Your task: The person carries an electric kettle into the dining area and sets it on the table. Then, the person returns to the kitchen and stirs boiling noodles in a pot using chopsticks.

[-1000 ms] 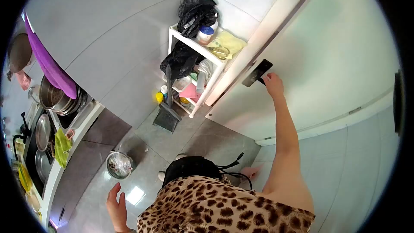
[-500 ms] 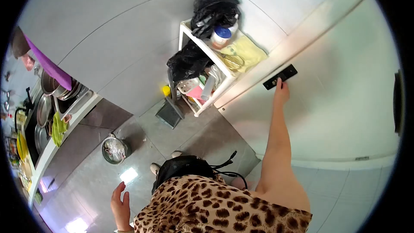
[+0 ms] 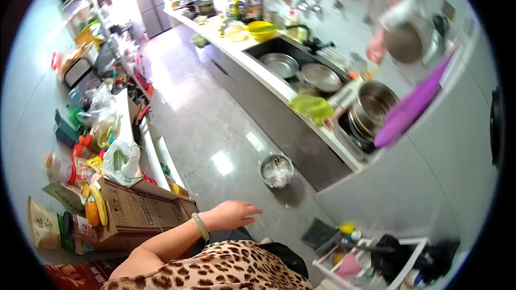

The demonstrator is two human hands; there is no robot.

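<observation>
My left hand point(image 3: 232, 215), with a pale green bangle point(image 3: 200, 226) at the wrist, is held out in front of my body over the floor. Its fingers are stretched out and nothing is in them. Close by on the left stands a brown cardboard box point(image 3: 156, 216); hand and box look apart. Beyond the fingers, on the floor, is a round waste bin point(image 3: 276, 171) with a clear plastic liner and some rubbish inside. My right hand is out of view.
At right, a counter point(image 3: 228, 45) has a sink point(image 3: 293, 48) with metal pans and a green cloth point(image 3: 310, 107). A white rack point(image 3: 414, 247) with black bags stands lower right. Shelves point(image 3: 110, 37) line the left, with bananas point(image 3: 98, 204) and jars nearer. A grey tiled floor point(image 3: 177, 107) runs between.
My view has swung left from the door to the kitchen's length. My right hand, which was at the black door handle plate, has left view. My left arm now reaches across my front.
</observation>
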